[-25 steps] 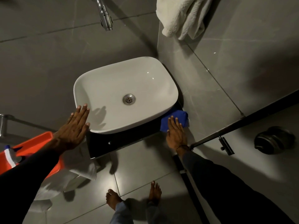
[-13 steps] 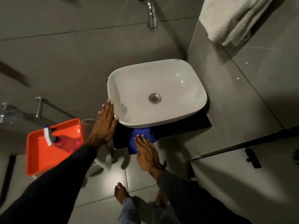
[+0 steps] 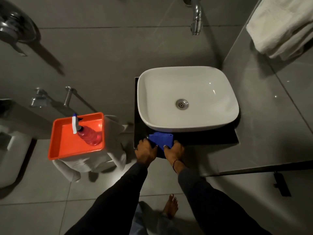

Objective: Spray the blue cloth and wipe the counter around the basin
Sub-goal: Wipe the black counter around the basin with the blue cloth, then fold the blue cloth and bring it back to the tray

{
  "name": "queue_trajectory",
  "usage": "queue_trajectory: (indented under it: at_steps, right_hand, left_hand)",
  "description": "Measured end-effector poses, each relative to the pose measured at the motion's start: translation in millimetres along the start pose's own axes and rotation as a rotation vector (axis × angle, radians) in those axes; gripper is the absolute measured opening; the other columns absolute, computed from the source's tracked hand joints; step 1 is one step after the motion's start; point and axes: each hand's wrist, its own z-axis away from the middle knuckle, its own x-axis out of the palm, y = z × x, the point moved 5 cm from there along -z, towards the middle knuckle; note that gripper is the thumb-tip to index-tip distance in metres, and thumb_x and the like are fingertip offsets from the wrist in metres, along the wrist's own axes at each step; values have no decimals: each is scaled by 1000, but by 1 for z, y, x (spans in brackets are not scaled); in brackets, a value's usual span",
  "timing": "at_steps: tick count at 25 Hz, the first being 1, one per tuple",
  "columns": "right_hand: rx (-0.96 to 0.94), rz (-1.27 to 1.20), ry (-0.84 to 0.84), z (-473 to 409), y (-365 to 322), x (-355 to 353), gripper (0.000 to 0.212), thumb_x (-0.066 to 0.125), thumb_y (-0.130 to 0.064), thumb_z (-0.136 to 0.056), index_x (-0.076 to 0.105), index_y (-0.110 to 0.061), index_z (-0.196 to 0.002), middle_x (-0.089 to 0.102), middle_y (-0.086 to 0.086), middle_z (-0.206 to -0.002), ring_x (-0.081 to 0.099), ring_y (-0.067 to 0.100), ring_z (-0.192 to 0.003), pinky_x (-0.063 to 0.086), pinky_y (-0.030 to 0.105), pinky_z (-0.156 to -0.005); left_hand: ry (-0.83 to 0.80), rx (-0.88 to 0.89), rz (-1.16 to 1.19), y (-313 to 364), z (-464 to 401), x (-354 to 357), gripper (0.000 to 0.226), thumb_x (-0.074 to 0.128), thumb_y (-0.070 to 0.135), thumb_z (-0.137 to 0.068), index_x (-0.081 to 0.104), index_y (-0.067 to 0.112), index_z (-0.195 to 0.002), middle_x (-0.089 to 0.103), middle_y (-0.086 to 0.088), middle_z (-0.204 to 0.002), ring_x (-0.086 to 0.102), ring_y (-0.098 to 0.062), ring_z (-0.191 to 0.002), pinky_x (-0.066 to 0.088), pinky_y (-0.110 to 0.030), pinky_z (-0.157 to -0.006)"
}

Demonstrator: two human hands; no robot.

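We record: white basin (image 3: 187, 97) on a dark counter (image 3: 211, 137); blue cloth (image 3: 161, 139) at the counter's front edge, our left hand (image 3: 146, 150) and right hand (image 3: 174, 150) gripping it; spray bottle (image 3: 88, 134) lying in an orange tray (image 3: 57, 150); tap (image 3: 196, 19) above; white towel (image 3: 281, 26) at upper right.

both hands (image 3: 146, 152) fwd, fingers (image 3: 166, 147) curled

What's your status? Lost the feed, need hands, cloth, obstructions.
Both hands, left hand and right hand, gripping blue cloth. Cloth at counter front edge. Nothing blocking.
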Motion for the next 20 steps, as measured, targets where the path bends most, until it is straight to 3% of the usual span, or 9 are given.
queue_trajectory:
  at_steps: [3,5,8,11,14,17,20]
  right_hand:
    - [117,-158,-123,12,1,17,38,75,-18,-83,66,-7,-118,70,10,-114,67,31,-105,55,38,-90]
    - [156,-225,-224,21,-3,30,43,77,-21,-76,68,-9,-117,73,10,-112,69,29,-100,58,44,-91]
    - [142,-288,-369,44,-23,51,39,74,-14,-77,68,-13,-115,73,9,-110,69,25,-97,61,43,-83]
    - [134,-303,-526,76,-59,90,31,70,-8,-79,68,-16,-109,72,9,-108,69,24,-95,59,36,-68]
    - [153,-234,-609,105,-91,155,19,70,-7,-79,65,-16,-95,71,13,-109,68,33,-102,59,40,-76]
    - [182,-193,-622,134,-114,235,28,70,-3,-79,66,-11,-106,71,15,-114,68,32,-100,59,39,-71]
    - [213,-175,-647,161,-133,310,35,70,3,-81,67,-15,-111,72,7,-110,67,28,-98,60,41,-68]
  left_hand:
    - [-62,-101,264,-29,-15,1,46,68,45,-66,63,20,-104,71,-4,-103,69,-26,-96,57,-48,-92]
    - [-97,-169,428,-41,-4,-16,49,73,32,-60,68,10,-103,75,-14,-101,73,-30,-89,62,-49,-84]
    - [-110,-173,627,-63,14,-55,37,76,15,-71,72,3,-106,76,-21,-102,73,-31,-87,62,-47,-83]
    - [-110,-226,698,-109,16,-105,50,81,25,-61,74,8,-107,77,-20,-105,73,-35,-94,60,-47,-82]
    - [-147,-280,791,-176,4,-149,59,83,23,-56,73,7,-112,76,-19,-112,71,-39,-105,59,-44,-84]
    - [-95,-343,795,-239,-3,-209,57,86,17,-55,73,1,-108,76,-22,-111,69,-42,-108,56,-54,-95]
    - [-5,-400,791,-294,-18,-264,40,83,3,-62,73,2,-101,76,-20,-106,71,-41,-101,59,-46,-82]
